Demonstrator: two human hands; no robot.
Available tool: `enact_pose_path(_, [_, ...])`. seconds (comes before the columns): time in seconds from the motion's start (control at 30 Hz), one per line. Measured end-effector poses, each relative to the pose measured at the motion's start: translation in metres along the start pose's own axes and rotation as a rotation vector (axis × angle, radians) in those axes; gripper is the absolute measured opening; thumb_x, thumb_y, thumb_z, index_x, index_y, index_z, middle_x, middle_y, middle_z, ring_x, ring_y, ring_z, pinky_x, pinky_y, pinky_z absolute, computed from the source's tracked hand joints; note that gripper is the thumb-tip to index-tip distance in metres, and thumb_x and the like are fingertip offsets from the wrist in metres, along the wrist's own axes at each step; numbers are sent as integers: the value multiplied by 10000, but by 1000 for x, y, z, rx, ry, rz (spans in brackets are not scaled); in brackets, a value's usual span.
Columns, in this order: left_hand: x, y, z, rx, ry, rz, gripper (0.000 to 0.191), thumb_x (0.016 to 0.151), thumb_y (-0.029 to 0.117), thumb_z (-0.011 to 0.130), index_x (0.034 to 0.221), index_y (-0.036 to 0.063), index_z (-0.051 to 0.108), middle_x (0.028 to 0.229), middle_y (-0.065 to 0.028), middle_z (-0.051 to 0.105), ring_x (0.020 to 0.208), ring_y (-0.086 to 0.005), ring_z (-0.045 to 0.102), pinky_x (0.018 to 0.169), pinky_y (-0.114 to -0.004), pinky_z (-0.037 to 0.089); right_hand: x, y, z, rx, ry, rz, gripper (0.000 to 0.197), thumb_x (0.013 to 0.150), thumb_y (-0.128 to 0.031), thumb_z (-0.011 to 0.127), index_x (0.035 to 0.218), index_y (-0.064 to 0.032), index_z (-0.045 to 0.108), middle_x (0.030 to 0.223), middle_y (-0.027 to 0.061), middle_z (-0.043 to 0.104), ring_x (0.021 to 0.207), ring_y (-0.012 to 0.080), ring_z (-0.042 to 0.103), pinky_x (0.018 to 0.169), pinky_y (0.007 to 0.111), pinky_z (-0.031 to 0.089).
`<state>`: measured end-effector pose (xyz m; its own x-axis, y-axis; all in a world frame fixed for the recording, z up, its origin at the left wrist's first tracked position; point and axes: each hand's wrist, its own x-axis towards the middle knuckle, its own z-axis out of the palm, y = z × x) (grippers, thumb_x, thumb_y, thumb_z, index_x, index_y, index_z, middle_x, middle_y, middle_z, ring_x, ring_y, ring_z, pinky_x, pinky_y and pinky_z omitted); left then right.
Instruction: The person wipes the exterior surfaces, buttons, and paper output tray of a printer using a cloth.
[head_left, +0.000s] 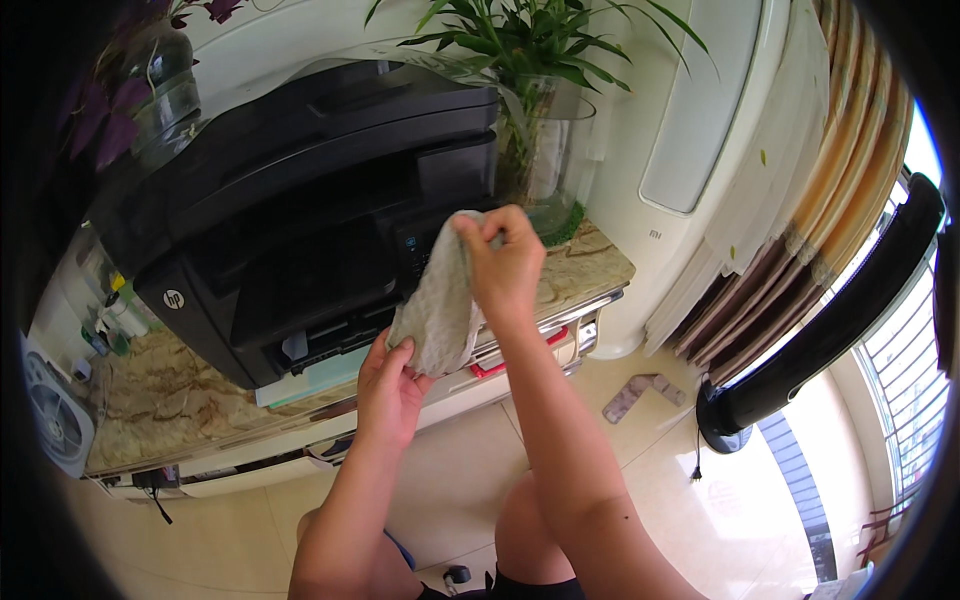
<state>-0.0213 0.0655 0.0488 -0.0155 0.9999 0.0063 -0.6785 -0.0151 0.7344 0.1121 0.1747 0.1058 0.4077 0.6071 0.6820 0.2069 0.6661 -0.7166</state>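
A pale grey cloth (439, 315) is stretched between my two hands in front of a black HP printer (322, 157). My left hand (390, 386) pinches its lower end between thumb and fingers. Higher up and to the right, my right hand (506, 259) grips the upper end. The cloth covers part of the printer's control panel (411, 259), where a small lit symbol shows. Paper (315, 386) lies under the printer's front edge.
The printer stands on a marble-topped cabinet (180, 394) with partly open drawers. A glass vase (559, 157) with a leafy plant is at right, a dark bottle vase (161, 90) at left. A small fan (56, 409) sits far left. A black tower fan (825, 330) stands by the curtains (840, 202).
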Motion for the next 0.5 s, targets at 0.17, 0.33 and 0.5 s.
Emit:
enact_pose_path(0.17, [-1, 3, -5, -3, 77, 0, 441, 959, 115, 479, 1391, 34, 440, 1320, -112, 560, 1195, -237, 572, 989, -410, 505, -10, -17, 14, -78, -118, -218, 320, 752, -11, 802, 712, -16, 485, 668, 102, 509, 604, 246, 476, 614, 303, 461])
enact_pose_path(0.33, [3, 1, 2, -1, 3, 17, 419, 966, 137, 536, 1366, 40, 455, 1302, -102, 574, 1172, -222, 583, 980, -404, 508, 10, 0, -9, -90, -15, -94, 332, 768, -68, 811, 717, -21, 485, 679, 101, 529, 607, 208, 487, 605, 321, 453])
enact_pose_path(0.5, [4, -8, 6, 15, -69, 6, 394, 973, 169, 584, 1335, 54, 478, 1280, -86, 589, 1171, -209, 581, 970, -401, 507, 13, 21, -29, -193, 1, 130, 302, 821, -131, 790, 753, -21, 517, 703, 95, 568, 608, 187, 494, 606, 319, 452])
